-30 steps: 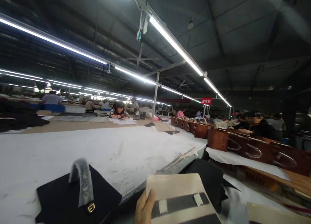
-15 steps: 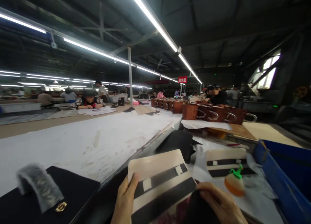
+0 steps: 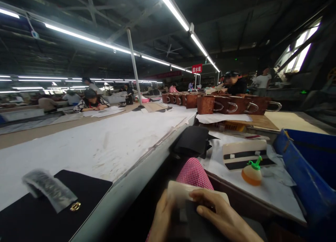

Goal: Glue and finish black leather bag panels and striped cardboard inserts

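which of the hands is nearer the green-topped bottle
Right. The right hand, over the panel, is below-left of the bottle in view; the left hand, at the panel's left edge, is farther left.

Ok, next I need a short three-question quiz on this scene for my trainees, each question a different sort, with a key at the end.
1. True or false: the bottle with the green spout stands on the white paper, outside the blue bin.

2. Multiple choice: what is on the black panel, beside the gold clasp?
A) a pair of scissors
B) a plastic-wrapped strap
C) a coffee cup

3. Fill in the blank: the left hand holds the pale board at its ____ edge, while the right hand is over the front of it.

Key: 1. True. 2. B. 3. Left.
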Demonstrator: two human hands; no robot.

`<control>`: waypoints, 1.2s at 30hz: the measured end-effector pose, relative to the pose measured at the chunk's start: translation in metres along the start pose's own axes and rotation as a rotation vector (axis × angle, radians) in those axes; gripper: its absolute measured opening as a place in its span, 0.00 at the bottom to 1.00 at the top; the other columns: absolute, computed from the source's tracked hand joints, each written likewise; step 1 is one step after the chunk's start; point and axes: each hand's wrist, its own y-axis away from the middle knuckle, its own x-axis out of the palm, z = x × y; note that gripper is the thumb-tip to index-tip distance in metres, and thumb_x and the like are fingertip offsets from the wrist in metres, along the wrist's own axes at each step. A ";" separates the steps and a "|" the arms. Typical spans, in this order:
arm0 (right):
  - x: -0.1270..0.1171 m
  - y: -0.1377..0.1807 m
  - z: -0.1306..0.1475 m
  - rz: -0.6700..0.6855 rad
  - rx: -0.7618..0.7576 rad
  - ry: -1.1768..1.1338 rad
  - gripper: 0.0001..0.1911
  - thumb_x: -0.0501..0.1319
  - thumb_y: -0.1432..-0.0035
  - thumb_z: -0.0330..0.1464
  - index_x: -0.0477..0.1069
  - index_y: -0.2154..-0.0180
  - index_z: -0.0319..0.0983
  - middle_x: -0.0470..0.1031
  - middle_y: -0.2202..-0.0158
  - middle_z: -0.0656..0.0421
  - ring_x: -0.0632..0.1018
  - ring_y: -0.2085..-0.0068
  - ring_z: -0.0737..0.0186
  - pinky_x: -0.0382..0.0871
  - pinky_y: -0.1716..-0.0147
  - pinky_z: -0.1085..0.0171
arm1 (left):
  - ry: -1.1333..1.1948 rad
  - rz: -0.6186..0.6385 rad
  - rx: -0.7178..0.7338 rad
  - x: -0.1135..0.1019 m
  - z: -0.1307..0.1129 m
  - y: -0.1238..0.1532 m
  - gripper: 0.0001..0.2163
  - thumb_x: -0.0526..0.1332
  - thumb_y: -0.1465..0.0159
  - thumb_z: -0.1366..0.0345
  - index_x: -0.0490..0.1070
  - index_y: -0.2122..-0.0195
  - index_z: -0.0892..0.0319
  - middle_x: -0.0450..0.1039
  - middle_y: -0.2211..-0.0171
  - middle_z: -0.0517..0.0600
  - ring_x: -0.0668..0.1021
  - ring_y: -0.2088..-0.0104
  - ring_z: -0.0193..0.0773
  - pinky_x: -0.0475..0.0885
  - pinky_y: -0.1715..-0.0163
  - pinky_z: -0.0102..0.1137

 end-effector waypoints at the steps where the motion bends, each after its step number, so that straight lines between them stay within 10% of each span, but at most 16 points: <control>1: -0.008 0.000 0.003 0.049 0.018 0.025 0.11 0.63 0.45 0.32 0.79 0.59 0.42 0.81 0.59 0.57 0.80 0.57 0.56 0.73 0.56 0.62 | 0.005 -0.014 -0.020 -0.003 -0.002 -0.001 0.27 0.62 0.38 0.45 0.75 0.47 0.62 0.76 0.45 0.60 0.74 0.41 0.58 0.67 0.39 0.46; 9: -0.083 -0.041 -0.001 -0.504 -0.086 -0.033 0.17 0.65 0.46 0.47 0.72 0.64 0.41 0.74 0.70 0.60 0.74 0.68 0.62 0.67 0.68 0.65 | 0.048 -0.106 -0.024 -0.010 -0.017 -0.020 0.28 0.60 0.36 0.46 0.70 0.42 0.61 0.74 0.42 0.59 0.69 0.36 0.58 0.63 0.37 0.46; 13: -0.097 -0.051 0.011 -0.521 -0.147 -0.029 0.18 0.65 0.46 0.49 0.72 0.64 0.42 0.73 0.71 0.61 0.73 0.69 0.63 0.66 0.69 0.66 | 0.015 -0.118 0.011 -0.008 -0.015 -0.031 0.28 0.63 0.39 0.45 0.75 0.48 0.64 0.77 0.47 0.60 0.72 0.40 0.59 0.65 0.39 0.47; 20: -0.026 -0.033 0.012 -0.147 -0.234 0.048 0.12 0.64 0.40 0.42 0.74 0.70 0.41 0.76 0.73 0.62 0.76 0.71 0.64 0.69 0.71 0.68 | -0.036 0.011 0.030 -0.004 -0.021 -0.016 0.24 0.60 0.37 0.44 0.77 0.55 0.61 0.80 0.61 0.54 0.79 0.57 0.51 0.76 0.61 0.37; 25: 0.025 -0.010 -0.006 -0.155 -0.527 0.415 0.11 0.55 0.29 0.38 0.74 0.52 0.49 0.78 0.66 0.63 0.80 0.67 0.64 0.74 0.68 0.68 | -0.058 0.036 0.088 -0.005 -0.026 -0.003 0.21 0.60 0.35 0.47 0.78 0.56 0.61 0.80 0.59 0.53 0.78 0.57 0.48 0.72 0.55 0.34; 36: 0.001 -0.011 0.034 -0.383 -0.912 0.508 0.08 0.56 0.31 0.27 0.71 0.53 0.38 0.77 0.65 0.57 0.79 0.65 0.67 0.75 0.65 0.71 | -0.091 0.052 0.125 0.009 -0.054 0.030 0.19 0.58 0.34 0.47 0.77 0.50 0.50 0.81 0.56 0.51 0.81 0.55 0.47 0.76 0.55 0.33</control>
